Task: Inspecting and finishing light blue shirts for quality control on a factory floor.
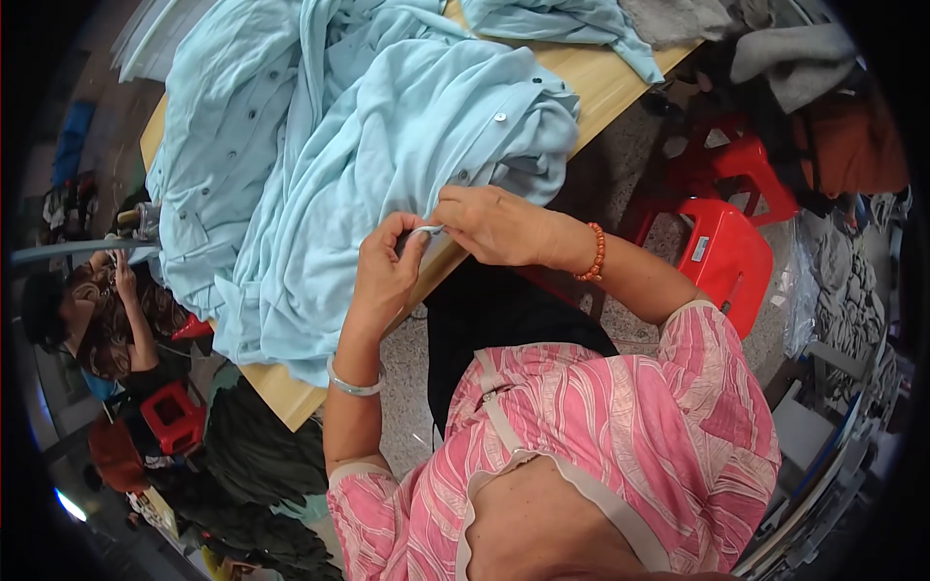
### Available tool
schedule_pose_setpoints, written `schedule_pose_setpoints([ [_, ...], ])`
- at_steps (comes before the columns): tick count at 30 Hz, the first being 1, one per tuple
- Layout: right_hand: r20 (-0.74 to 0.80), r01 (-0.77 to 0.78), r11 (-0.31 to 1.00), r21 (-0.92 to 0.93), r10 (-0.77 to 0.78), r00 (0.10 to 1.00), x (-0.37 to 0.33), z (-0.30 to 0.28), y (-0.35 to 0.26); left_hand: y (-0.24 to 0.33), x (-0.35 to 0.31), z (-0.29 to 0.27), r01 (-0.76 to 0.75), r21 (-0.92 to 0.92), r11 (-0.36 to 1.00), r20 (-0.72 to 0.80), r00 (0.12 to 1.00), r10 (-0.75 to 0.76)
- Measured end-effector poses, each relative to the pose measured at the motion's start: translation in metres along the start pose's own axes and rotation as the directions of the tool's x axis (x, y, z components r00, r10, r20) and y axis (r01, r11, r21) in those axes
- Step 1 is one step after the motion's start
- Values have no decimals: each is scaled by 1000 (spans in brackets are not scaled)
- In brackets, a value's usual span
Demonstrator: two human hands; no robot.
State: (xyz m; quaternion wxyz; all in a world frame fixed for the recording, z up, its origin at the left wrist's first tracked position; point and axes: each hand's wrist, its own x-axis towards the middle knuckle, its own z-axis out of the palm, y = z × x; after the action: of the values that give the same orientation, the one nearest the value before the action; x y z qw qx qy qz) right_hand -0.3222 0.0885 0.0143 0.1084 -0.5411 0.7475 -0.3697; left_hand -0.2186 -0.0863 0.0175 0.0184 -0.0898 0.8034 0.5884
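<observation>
Both hands meet at the near edge of a wooden table (601, 73), over the lower border of a pale blue garment (387, 155) heaped across the tabletop. The left hand (386, 266) is curled nearly shut, thumb and fingers pinched on a fold of the blue cloth at the table edge; a small pale strip shows between the two hands, but whether it is a tool, a thread or simply the cloth's hem cannot be told. The right hand (494, 225) is likewise closed, fingers bunched on the same edge of fabric just beside the left, so the stretch between them is held taut and raised slightly off the wood, probably to present that spot for close work. The garment's bulk lies spread away from the person, its long axis running from the near edge up toward the far left of the table, with a row of dark buttons (501, 117) along one folded front. More blue garments (562, 19) lie at the far end. A beaded bracelet (595, 254) sits on the right wrist, a pale bangle (351, 384) on the left. Red plastic stools (722, 247) stand on the floor to the right; another person (107, 310) sits low at the left.
</observation>
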Motion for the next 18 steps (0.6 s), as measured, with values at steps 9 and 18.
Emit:
schedule_pose_setpoints([
  [9,7,31,984,174,-33,999,2,-2,-13,7,-15,-6,68,-54,996,25,997,-67],
  [18,126,-5,983,182,-18,992,3,-1,-22,1,-31,-23,113,-125,986,94,990,-102],
])
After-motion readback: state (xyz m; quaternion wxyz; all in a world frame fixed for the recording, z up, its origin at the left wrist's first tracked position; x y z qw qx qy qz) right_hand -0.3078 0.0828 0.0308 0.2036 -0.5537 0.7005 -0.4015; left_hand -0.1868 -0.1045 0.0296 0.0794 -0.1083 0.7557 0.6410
